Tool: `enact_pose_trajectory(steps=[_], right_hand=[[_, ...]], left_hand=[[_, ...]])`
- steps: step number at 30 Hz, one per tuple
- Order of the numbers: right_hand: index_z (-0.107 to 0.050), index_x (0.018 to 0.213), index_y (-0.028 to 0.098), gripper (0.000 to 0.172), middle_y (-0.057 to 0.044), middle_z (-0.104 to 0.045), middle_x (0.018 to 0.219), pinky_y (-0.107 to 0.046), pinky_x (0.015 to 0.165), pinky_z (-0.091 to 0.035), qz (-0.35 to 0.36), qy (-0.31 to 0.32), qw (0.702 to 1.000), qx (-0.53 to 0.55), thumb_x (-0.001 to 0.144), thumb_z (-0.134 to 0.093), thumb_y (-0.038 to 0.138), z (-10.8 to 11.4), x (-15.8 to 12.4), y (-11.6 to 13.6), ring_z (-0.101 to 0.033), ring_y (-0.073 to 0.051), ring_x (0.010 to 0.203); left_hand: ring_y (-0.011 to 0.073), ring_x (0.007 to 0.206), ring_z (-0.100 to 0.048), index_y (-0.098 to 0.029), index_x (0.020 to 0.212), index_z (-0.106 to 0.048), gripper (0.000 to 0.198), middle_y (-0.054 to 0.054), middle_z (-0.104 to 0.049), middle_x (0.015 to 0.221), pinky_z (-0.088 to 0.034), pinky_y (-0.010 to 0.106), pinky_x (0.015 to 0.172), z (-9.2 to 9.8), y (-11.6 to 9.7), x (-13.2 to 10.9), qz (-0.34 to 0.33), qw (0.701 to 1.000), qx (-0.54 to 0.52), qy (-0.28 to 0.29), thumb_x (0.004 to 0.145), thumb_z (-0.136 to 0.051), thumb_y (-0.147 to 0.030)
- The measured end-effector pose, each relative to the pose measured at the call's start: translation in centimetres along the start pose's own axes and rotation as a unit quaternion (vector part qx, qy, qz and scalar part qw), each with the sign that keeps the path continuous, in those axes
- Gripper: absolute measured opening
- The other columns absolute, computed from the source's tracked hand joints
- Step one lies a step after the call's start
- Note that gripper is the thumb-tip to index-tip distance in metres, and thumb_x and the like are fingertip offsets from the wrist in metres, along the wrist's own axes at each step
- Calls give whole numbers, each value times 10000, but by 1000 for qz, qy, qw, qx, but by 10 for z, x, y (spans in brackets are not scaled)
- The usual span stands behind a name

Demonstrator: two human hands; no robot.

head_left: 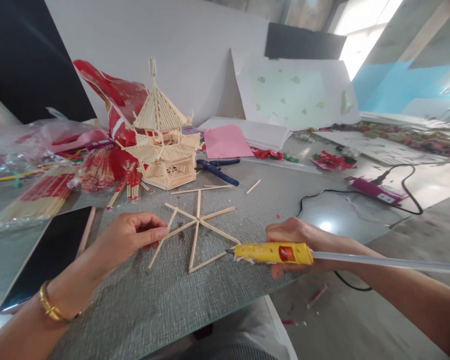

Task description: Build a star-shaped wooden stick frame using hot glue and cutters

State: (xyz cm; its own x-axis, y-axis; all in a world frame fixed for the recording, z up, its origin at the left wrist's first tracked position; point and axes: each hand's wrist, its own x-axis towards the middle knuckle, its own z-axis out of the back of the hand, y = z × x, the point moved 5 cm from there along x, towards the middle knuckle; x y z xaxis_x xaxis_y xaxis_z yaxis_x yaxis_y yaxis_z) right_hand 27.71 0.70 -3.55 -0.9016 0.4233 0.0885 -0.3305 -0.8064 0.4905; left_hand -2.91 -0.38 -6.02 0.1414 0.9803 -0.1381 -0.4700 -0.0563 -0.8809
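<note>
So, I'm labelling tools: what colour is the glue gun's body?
The glue gun has a yellow body, clearest in the head view.

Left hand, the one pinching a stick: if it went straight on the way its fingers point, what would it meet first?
Beyond the stick it pinches, the left hand would probably meet the lower-left spoke of the star frame first, though depth is unclear.

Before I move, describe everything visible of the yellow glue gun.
The glue gun has a yellow, apparently plastic body, smeared white near its dark nozzle, with an orange side patch. A translucent rod extends behind. Above the table, the right hand holds it roughly level, pointing left, nozzle close to a wooden stick; contact is unclear.
</note>
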Motion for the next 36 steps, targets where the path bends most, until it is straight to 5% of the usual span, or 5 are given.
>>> enact_pose_trajectory(steps=[36], right_hand=[[-475,699,149,331,12,-472,641,-191,519,-289,-28,-10,999,-17,842,-608,416,8,-19,-5,-413,-70,549]], left_hand=[[110,547,-470,-177,727,-660,289,-34,-556,565,-362,226,537,0,-1,-2,24,1000,-8,-17,662,-659,-458]])
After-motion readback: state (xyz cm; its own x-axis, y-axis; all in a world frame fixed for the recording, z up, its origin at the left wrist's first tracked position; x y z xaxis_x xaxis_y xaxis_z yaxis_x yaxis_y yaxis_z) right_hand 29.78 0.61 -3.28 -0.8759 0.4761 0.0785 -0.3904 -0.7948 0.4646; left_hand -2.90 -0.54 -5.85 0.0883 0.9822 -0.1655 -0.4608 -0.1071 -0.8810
